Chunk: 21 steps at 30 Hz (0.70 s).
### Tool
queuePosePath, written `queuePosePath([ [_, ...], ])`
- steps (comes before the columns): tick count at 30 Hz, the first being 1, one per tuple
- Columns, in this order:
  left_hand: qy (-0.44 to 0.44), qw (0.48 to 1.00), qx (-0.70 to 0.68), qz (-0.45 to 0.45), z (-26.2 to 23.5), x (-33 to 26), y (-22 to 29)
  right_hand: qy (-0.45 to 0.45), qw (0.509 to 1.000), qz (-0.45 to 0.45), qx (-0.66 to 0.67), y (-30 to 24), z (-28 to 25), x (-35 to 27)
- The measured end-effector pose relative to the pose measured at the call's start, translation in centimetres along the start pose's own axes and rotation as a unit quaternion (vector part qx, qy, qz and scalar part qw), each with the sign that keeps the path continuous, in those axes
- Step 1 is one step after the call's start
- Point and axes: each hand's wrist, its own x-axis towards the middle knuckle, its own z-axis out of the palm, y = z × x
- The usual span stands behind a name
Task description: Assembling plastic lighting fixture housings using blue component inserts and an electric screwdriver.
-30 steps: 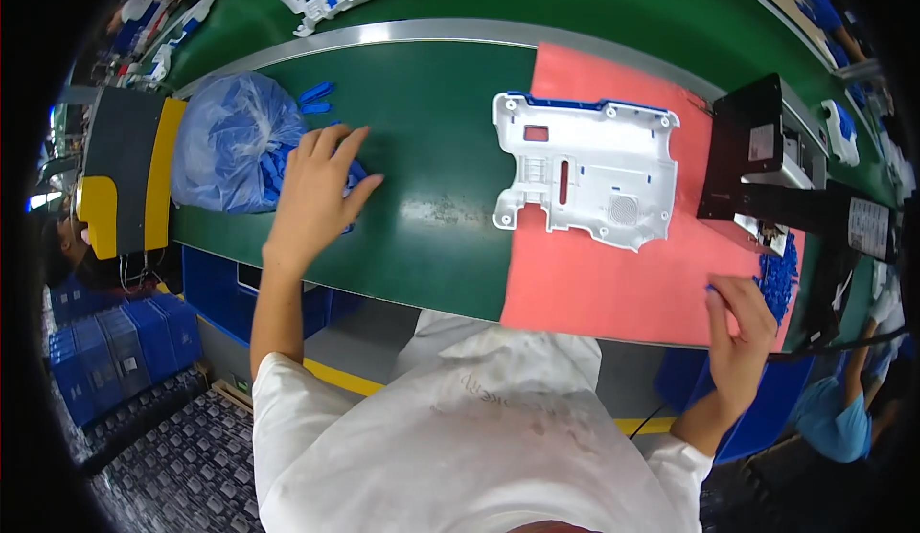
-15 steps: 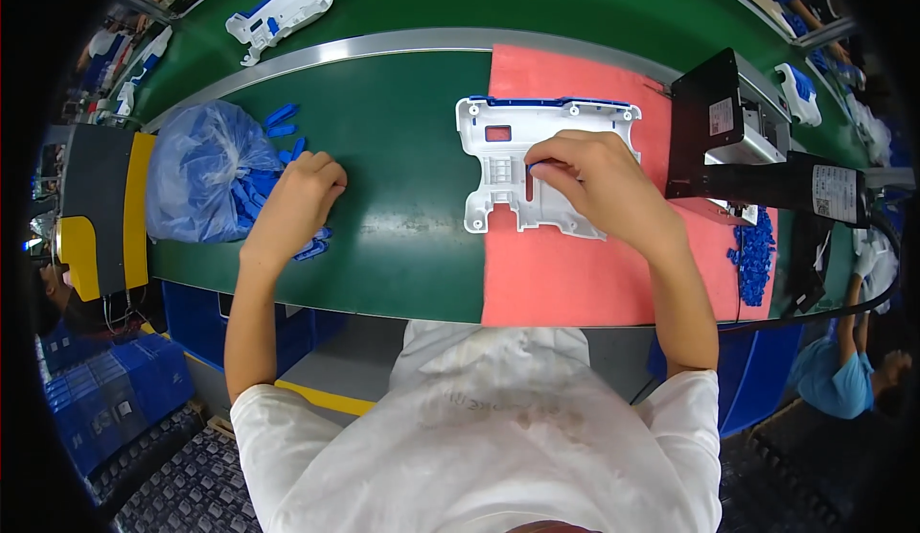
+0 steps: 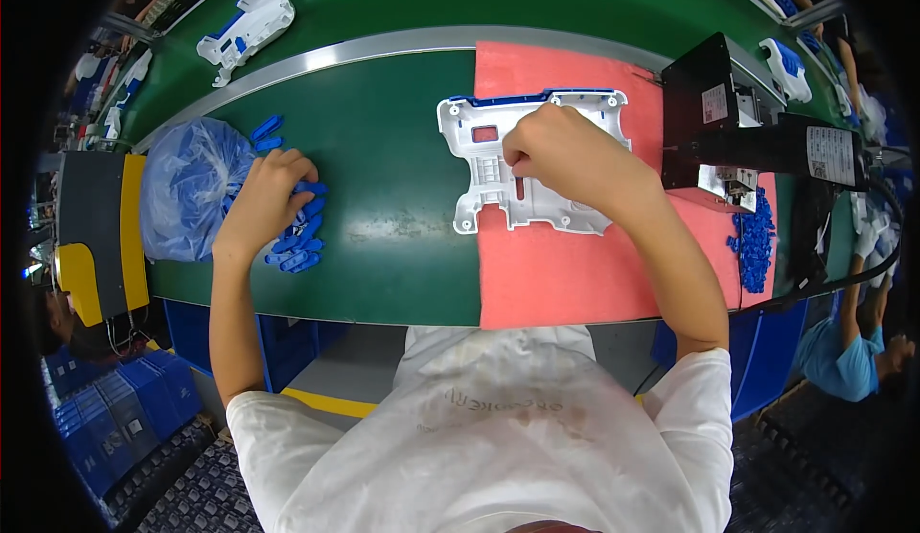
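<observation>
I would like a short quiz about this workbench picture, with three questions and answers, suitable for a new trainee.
1. The left hand is nearest to which? A) the black device; B) the elongated blue pieces; C) the blue crates.
2. True or false: the right hand is over the white housing.
3. Fill in: the pile of small blue parts lies toward the ____ edge of the pink mat.

Key: 1. B. 2. True. 3. right.

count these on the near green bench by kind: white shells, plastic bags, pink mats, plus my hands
White shell: 1
Plastic bag: 1
Pink mat: 1
Hands: 2, left hand and right hand
Total: 5
</observation>
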Motion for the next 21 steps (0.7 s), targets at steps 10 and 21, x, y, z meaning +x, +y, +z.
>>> queuePosePath([
  [10, -0.003, 0.994, -0.109, 0.009, 0.5, 1.9, 0.5, 0.185, 0.963, -0.026, 0.195, 0.7, -0.7, -3.0],
  [21, -0.122, 0.557, -0.822, 0.017, 1.1, 5.5, 10.5, 0.084, 0.824, -0.11, 0.55, -2.6, 0.4, -3.7],
])
